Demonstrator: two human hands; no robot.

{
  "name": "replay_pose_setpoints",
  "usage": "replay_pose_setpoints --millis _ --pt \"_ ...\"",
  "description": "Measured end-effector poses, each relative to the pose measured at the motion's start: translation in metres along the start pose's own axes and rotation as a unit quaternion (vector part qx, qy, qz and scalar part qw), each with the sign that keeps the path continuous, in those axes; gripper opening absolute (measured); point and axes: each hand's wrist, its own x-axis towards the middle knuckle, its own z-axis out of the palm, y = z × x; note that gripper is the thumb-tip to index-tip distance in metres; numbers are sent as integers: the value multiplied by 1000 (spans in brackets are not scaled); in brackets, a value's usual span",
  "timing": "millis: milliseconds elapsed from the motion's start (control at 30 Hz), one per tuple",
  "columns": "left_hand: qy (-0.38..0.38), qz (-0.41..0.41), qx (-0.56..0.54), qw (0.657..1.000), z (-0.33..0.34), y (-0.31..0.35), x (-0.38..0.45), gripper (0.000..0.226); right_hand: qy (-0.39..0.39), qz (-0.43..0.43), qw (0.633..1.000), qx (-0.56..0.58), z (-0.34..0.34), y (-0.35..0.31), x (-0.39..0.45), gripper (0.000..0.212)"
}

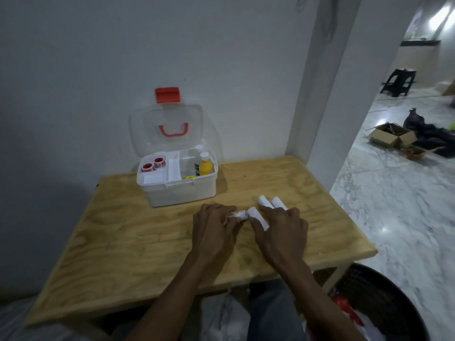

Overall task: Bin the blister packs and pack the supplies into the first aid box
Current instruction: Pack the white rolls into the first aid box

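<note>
The white first aid box (157,193) stands open at the back of the wooden table (128,242), its clear lid (147,119) leaning on the wall. Inside are two red tape rolls (154,164), a yellow bottle (205,166) and a clear bottle (197,151). Several white bandage rolls lie in front of the box. My left hand (213,230) closes on a small white roll (240,214). My right hand (283,232) rests with fingers over a white roll (256,215); two more rolls (269,201) lie just beyond it.
A black bin (384,299) with red and white waste stands on the floor at the table's right front corner. A white pillar (327,94) rises behind the table's right side. Cardboard boxes (391,136) and a black stool (398,82) sit far off on the marble floor.
</note>
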Motion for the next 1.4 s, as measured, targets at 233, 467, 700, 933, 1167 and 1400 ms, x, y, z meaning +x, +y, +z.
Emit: replay_pose_setpoints --millis 233,467,700,933,1167,1400 --pt "3 5 43 999 16 -9 0 32 52 26 998 20 12 3 -12 13" --pt "6 3 11 1000 20 -8 -4 26 9 32 999 -24 24 9 -11 27" --pt "109 -5 -80 991 -6 7 -6 22 13 24 998 51 9 -7 -2 26" --pt "190 -76 -67 977 -53 -9 12 27 39 52 962 266 8 -50 15 26" --pt "239 -101 -14 966 -107 -37 29 24 14 34 939 343 26 -107 37 32" --pt "239 -142 32 960 -139 -72 48 27 -17 4 948 317 46 -162 65 33"
